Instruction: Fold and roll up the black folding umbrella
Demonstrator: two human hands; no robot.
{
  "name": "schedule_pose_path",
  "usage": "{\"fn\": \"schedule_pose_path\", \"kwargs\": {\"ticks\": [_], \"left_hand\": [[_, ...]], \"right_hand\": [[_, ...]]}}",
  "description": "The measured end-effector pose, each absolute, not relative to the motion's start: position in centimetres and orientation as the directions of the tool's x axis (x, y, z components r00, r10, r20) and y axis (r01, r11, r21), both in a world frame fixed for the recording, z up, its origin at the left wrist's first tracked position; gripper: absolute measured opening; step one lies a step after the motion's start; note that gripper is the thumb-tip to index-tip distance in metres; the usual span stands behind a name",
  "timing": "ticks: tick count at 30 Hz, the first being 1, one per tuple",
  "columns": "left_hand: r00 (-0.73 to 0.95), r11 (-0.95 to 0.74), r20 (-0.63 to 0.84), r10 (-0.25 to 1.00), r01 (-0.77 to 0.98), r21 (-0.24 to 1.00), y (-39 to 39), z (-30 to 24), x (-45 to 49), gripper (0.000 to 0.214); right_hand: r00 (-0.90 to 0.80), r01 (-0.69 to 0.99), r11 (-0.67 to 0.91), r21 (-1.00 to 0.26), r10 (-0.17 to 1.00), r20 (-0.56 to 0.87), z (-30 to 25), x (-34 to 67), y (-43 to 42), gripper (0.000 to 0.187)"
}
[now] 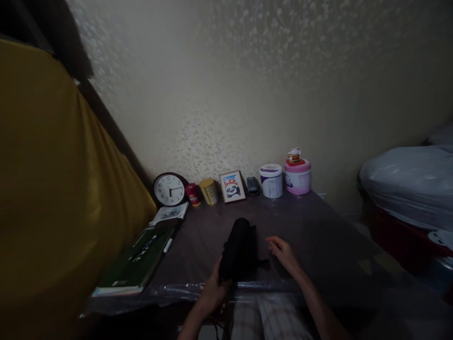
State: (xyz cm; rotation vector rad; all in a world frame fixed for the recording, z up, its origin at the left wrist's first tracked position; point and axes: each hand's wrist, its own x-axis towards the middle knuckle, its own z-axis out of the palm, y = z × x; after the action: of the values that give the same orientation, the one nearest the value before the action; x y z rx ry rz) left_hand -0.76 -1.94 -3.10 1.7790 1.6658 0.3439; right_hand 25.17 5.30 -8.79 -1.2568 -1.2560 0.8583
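We noted the left hand (213, 290) with fingers wrapped about the near end of a black folded item (236, 248). From that grip the item ran forward and slightly right, its long axis pointing away from us, over the near part of the table (194, 255); whether its underside touched the surface we could not tell. A dark strap (263, 264) stuck out to the right of the grip. The right hand (282, 251) hovered beyond the strap, fingers loosely bent, nothing seen in it, near the item's right flank but apart; the left was the nearer hand. Farther out, left of the grip, lay a green book (136, 264); well ahead stood a framed picture (232, 187).
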Motion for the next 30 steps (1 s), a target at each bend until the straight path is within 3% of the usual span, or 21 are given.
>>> {"fn": "schedule_pose_path", "kwargs": {"ticks": [5,10,12,15,17,26,30], "left_hand": [[0.082,0.108,-0.263,0.961,0.766,0.634,-1.4,-3.0,-2.7,0.058],[-0.035,0.101,-0.126,0.991,0.817,0.567,-1.5,-2.5,-3.3,0.056],[-0.054,0.079,-0.069,0.996,0.891,0.448,-1.8,-2.5,-3.0,0.053],[-0.035,0.048,-0.078,0.996,0.985,0.168,-1.9,-2.7,-2.9,0.06],[-0.023,0.035,-0.116,0.993,0.995,0.095,-1.7,-2.9,-3.2,0.071],[-0.061,0.082,-0.104,0.993,0.976,0.203,-0.4,-2.7,-4.6,0.073],[-0.009,0.052,-0.113,0.994,0.92,0.388,0.4,-2.1,-5.1,0.077]], "right_hand": [[0.173,0.174,0.157,-0.972,0.967,0.188,-8.6,25.2,5.2,0.031],[0.146,0.222,0.179,-0.959,0.966,0.214,-9.2,25.3,5.3,0.029],[0.143,0.241,0.182,-0.953,0.965,0.221,-9.4,25.4,5.4,0.03],[0.142,0.245,0.173,-0.954,0.967,0.212,-9.4,25.5,5.5,0.032],[0.145,0.241,0.172,-0.955,0.967,0.211,-9.3,25.4,5.4,0.031],[0.129,0.268,0.173,-0.948,0.968,0.213,-9.2,25.3,5.5,0.033],[0.141,0.273,0.18,-0.945,0.964,0.225,-8.7,25.3,5.2,0.033]]}}
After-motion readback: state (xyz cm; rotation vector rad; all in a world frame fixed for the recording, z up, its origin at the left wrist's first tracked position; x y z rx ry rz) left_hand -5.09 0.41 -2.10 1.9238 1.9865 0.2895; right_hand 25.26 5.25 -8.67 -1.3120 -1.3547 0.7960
